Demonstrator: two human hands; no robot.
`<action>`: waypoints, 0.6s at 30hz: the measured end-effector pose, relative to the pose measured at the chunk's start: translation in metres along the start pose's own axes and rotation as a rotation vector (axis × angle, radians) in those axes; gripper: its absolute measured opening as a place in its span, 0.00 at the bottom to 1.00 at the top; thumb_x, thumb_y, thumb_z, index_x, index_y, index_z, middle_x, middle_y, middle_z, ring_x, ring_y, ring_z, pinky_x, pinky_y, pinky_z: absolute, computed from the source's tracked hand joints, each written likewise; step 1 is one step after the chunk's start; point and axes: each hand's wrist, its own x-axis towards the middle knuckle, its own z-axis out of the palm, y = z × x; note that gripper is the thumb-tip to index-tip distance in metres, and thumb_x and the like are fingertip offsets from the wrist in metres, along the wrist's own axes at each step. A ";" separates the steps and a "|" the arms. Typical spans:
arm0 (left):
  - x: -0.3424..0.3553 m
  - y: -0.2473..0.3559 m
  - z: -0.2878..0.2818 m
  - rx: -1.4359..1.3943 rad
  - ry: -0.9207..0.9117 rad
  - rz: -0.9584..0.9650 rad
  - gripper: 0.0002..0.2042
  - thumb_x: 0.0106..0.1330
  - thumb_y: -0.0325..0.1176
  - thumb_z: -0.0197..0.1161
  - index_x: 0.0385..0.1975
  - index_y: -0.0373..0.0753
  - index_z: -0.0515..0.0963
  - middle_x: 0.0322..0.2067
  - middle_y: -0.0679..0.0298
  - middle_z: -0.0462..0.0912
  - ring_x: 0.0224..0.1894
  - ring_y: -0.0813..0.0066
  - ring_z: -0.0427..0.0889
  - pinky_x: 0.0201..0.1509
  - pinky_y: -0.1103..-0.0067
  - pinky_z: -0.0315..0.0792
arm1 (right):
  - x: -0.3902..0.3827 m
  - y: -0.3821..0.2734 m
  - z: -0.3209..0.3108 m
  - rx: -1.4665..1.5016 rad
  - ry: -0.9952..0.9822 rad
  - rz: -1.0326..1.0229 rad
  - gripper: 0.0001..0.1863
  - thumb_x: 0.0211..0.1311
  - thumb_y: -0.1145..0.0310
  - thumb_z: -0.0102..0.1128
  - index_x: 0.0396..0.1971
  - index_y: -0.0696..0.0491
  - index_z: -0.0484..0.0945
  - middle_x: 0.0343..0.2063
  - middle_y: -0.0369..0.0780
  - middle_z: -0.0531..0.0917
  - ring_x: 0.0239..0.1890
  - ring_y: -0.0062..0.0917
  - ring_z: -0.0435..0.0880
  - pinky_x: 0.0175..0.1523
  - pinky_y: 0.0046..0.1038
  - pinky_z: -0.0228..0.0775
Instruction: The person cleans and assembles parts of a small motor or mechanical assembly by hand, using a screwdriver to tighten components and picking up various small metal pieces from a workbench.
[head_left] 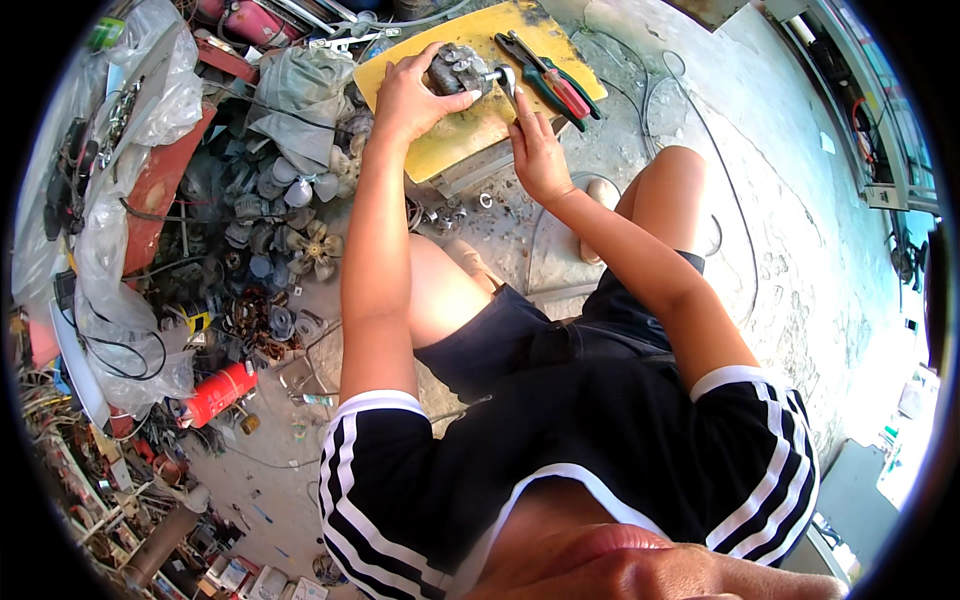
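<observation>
My left hand point(408, 100) is wrapped round a grimy grey metal part point(455, 68), perhaps a small motor, steadying it on the yellow board point(440, 140). Thumb and fingers press on its near and left sides. From the right, my right hand point(541, 155) grips a ratchet wrench point(507, 78), index finger stretched along the handle. A shiny socket on the wrench's head points at the right side of the part; the exact contact is too small to make out. Just right of it lie green-handled pliers point(545, 92) and a red-handled screwdriver point(568, 94).
Used motor parts and fan blades point(315, 250) heap up on the left, near a grey cloth bag point(305, 105) and clear plastic sheeting point(110, 270). A red cylinder point(218, 394) lies on the floor. Small metal rings point(486, 200) lie below the board. Cables point(735, 190) run across the right floor.
</observation>
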 end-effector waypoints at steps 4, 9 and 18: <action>-0.002 -0.003 0.001 -0.026 -0.007 0.008 0.43 0.39 0.52 0.78 0.60 0.45 0.73 0.52 0.49 0.78 0.57 0.50 0.74 0.61 0.64 0.69 | -0.001 -0.003 -0.020 0.069 0.028 0.052 0.25 0.67 0.73 0.51 0.64 0.51 0.67 0.45 0.53 0.77 0.46 0.50 0.78 0.51 0.40 0.71; -0.001 -0.006 0.004 -0.009 0.015 0.018 0.42 0.40 0.52 0.78 0.61 0.47 0.73 0.52 0.49 0.77 0.55 0.53 0.77 0.59 0.66 0.71 | 0.009 -0.017 -0.051 0.031 -0.106 0.096 0.25 0.65 0.74 0.52 0.62 0.52 0.70 0.37 0.52 0.80 0.42 0.47 0.79 0.48 0.37 0.71; 0.002 -0.001 0.003 -0.039 -0.023 -0.014 0.45 0.37 0.53 0.79 0.61 0.44 0.73 0.55 0.49 0.77 0.58 0.51 0.73 0.63 0.65 0.68 | 0.060 -0.043 -0.082 -0.202 -0.379 0.067 0.23 0.64 0.69 0.49 0.60 0.52 0.73 0.53 0.58 0.76 0.57 0.49 0.75 0.61 0.37 0.67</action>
